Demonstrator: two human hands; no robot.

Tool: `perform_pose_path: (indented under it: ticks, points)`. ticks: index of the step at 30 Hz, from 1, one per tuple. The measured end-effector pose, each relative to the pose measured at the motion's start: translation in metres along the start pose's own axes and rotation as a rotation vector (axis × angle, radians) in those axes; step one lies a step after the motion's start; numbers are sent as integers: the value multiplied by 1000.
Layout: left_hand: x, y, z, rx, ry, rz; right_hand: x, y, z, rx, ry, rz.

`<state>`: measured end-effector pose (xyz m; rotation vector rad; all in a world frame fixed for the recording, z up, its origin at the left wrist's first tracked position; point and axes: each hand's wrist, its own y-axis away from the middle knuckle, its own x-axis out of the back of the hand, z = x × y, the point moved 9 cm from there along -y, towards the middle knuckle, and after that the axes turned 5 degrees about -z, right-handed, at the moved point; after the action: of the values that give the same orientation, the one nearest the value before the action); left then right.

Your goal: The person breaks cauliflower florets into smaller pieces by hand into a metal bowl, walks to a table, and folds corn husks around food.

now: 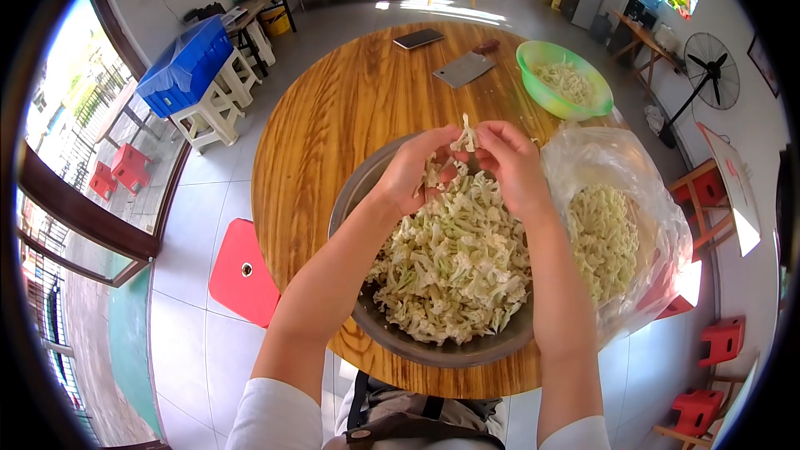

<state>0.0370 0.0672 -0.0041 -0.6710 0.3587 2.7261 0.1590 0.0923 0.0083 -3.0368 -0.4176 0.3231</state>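
Above the far side of a wide metal bowl (343,202), my left hand (414,168) is curled round a few pale cauliflower pieces (431,175). My right hand (515,162) pinches a small cauliflower floret (465,135) by its side, and the left fingertips meet it there too. Beneath both hands, a heap of cut cauliflower (454,262) fills the bowl. Right of the bowl, a clear plastic bag (662,200) lies open with more cauliflower (602,237) in it. A green plastic basin (602,107) at the back right holds further pieces.
On the round wooden table (304,142) lie a cleaver (464,69) and a phone (418,38), both beyond the bowl. A red stool (242,275) stands at the table's left. Farther off are a blue crate (183,71) on white stools and a standing fan (711,71).
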Motion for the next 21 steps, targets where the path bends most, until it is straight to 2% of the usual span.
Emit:
perform_pose_path:
  ticks: [4, 10, 13, 16, 19, 21]
  points:
    - [4, -6, -4, -24, -16, -29, 3, 0, 4, -50, -73, 15]
    - [8, -7, 1, -85, -5, 6, -4, 0, 10, -146, -446, -76]
    - [4, 2, 6, -29, 3, 66, 0, -1, 14, -165, -501, -90]
    - [19, -7, -1, -52, 147, 102, -1, -1, 4, -102, -430, -95]
    - [41, -21, -11, -46, 428, 83, -23, 12, -1, -178, -66, -357]
    - [49, -24, -15, -35, 562, 97, -39, 19, -3, -159, 65, -434]
